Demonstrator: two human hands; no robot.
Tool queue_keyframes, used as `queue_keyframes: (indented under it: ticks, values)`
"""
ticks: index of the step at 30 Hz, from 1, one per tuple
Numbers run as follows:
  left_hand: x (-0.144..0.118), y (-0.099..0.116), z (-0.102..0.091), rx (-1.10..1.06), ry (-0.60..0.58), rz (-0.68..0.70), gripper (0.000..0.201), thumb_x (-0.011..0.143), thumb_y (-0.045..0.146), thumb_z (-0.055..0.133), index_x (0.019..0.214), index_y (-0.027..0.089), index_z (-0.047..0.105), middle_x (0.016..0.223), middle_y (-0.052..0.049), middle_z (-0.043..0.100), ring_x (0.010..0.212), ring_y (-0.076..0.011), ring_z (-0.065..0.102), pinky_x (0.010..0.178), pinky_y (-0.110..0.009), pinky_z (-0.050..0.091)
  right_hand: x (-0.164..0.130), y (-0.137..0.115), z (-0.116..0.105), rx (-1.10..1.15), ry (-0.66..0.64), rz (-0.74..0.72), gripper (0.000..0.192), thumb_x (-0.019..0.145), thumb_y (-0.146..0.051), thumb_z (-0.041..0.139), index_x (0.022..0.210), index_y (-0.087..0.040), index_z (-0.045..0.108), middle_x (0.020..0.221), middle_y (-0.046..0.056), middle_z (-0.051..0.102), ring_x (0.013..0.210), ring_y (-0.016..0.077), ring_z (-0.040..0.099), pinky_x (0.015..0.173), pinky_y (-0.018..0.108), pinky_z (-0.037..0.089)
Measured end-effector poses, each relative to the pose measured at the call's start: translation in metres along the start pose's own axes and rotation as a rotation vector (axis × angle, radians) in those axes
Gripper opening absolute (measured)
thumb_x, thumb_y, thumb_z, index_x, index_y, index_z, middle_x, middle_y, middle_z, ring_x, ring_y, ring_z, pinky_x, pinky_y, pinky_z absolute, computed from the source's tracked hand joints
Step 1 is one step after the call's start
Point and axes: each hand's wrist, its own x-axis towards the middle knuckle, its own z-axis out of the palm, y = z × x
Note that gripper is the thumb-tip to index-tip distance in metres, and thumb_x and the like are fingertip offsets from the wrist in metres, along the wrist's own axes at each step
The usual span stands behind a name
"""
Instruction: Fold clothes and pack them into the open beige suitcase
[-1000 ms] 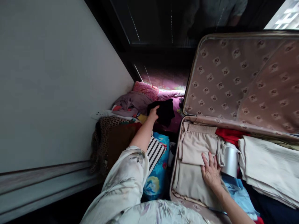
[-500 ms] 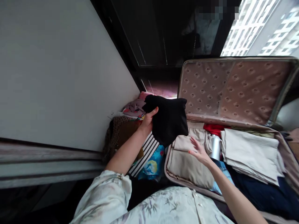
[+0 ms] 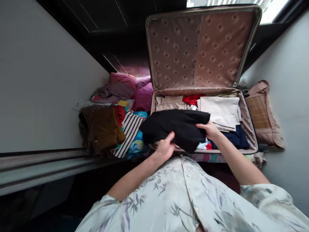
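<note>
A folded black garment point(image 3: 177, 125) spans the space between my two hands, above the left half of the open suitcase point(image 3: 254, 141). My left hand point(image 3: 166, 146) grips its near edge, thumb on top and fingers out of sight beneath. At the garment's right end, my right hand point(image 3: 209, 129) pinches the cloth, with the other fingers below it. Under and behind it, parts of beige trousers point(image 3: 172, 101), a red cloth point(image 3: 191, 99) and a silver bottle top point(image 3: 193, 107) show. Folded white cloth point(image 3: 220, 111) and dark navy cloth point(image 3: 238, 138) lie in the right half.
The patterned suitcase lid point(image 3: 198, 48) stands upright at the back. Left of the case are piled clothes: a brown garment point(image 3: 106, 125), striped cloth point(image 3: 129, 132) and pink bedding point(image 3: 143, 96). A pink-and-brown bag point(image 3: 264, 116) lies to the right. Walls rise on both sides.
The black garment has moved from above the left pile to over the suitcase and spread wider. My right hand, empty before, now holds it too. The view has turned right and down.
</note>
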Motion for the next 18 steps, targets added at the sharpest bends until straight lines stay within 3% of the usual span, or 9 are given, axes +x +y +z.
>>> queue_keyframes:
  ticks: [3, 5, 7, 9, 10, 12, 15, 18]
  values:
    - [-0.013, -0.039, -0.003, 0.231, -0.288, -0.315, 0.038, 0.075, 0.040, 0.087, 0.098, 0.014, 0.072, 0.094, -0.014, 0.077, 0.090, -0.0266, 0.076, 0.088, -0.044, 0.061, 0.003, 0.022, -0.074, -0.300, 0.138, 0.168, 0.036, 0.049, -0.016, 0.085, 0.082, -0.016, 0.071, 0.078, 0.004, 0.076, 0.075, 0.0246, 0.072, 0.082, 0.042, 0.060]
    - [-0.006, -0.045, -0.013, 0.479, -0.413, -0.277, 0.034, 0.077, 0.036, 0.084, 0.099, 0.014, 0.071, 0.093, -0.012, 0.076, 0.085, -0.0224, 0.075, 0.086, -0.040, 0.060, 0.007, 0.042, -0.103, -0.461, 0.265, 0.210, 0.028, 0.049, -0.013, 0.079, 0.074, -0.017, 0.068, 0.073, 0.004, 0.074, 0.073, 0.0230, 0.070, 0.078, 0.037, 0.060]
    - [0.014, -0.042, -0.026, 0.695, -0.320, 0.004, 0.025, 0.081, 0.031, 0.078, 0.101, 0.015, 0.073, 0.099, -0.010, 0.076, 0.091, -0.0216, 0.074, 0.090, -0.038, 0.058, 0.011, 0.061, -0.117, -0.515, 0.325, 0.207, 0.026, 0.050, -0.013, 0.076, 0.074, -0.017, 0.068, 0.077, 0.006, 0.075, 0.076, 0.0225, 0.070, 0.076, 0.034, 0.060]
    - [0.041, -0.037, -0.039, 0.844, -0.058, 0.266, 0.021, 0.084, 0.025, 0.073, 0.104, 0.017, 0.072, 0.107, -0.010, 0.075, 0.103, -0.0236, 0.071, 0.098, -0.039, 0.054, 0.011, 0.076, -0.122, -0.486, 0.320, 0.183, 0.028, 0.051, -0.016, 0.075, 0.078, -0.017, 0.069, 0.083, 0.007, 0.077, 0.079, 0.0225, 0.070, 0.075, 0.033, 0.059]
    - [0.055, -0.037, -0.044, 0.892, 0.078, 0.325, 0.023, 0.084, 0.023, 0.072, 0.106, 0.017, 0.071, 0.110, -0.011, 0.075, 0.107, -0.0247, 0.070, 0.101, -0.041, 0.053, 0.011, 0.082, -0.123, -0.468, 0.311, 0.171, 0.028, 0.052, -0.018, 0.075, 0.079, -0.017, 0.069, 0.084, 0.007, 0.077, 0.079, 0.0225, 0.070, 0.075, 0.033, 0.059]
    - [0.080, -0.041, -0.052, 0.939, 0.240, 0.305, 0.029, 0.084, 0.020, 0.072, 0.113, 0.017, 0.068, 0.114, -0.013, 0.074, 0.109, -0.0262, 0.070, 0.102, -0.042, 0.052, 0.007, 0.089, -0.124, -0.457, 0.284, 0.150, 0.030, 0.053, -0.021, 0.076, 0.082, -0.016, 0.070, 0.086, 0.008, 0.077, 0.079, 0.0224, 0.070, 0.076, 0.033, 0.059]
    - [0.101, -0.056, -0.054, 0.960, 0.302, 0.180, 0.044, 0.081, 0.022, 0.077, 0.122, 0.016, 0.063, 0.120, -0.016, 0.072, 0.111, -0.0273, 0.070, 0.099, -0.039, 0.053, -0.001, 0.089, -0.125, -0.508, 0.230, 0.109, 0.035, 0.052, -0.023, 0.076, 0.086, -0.013, 0.070, 0.089, 0.008, 0.077, 0.082, 0.0223, 0.069, 0.081, 0.035, 0.058]
    - [0.105, -0.071, -0.046, 0.989, 0.340, 0.139, 0.053, 0.074, 0.019, 0.081, 0.124, 0.016, 0.063, 0.123, -0.016, 0.072, 0.115, -0.0297, 0.068, 0.100, -0.039, 0.052, -0.008, 0.075, -0.127, -0.570, 0.174, 0.051, 0.039, 0.053, -0.021, 0.073, 0.092, -0.012, 0.072, 0.092, 0.008, 0.077, 0.085, 0.0224, 0.069, 0.087, 0.037, 0.057]
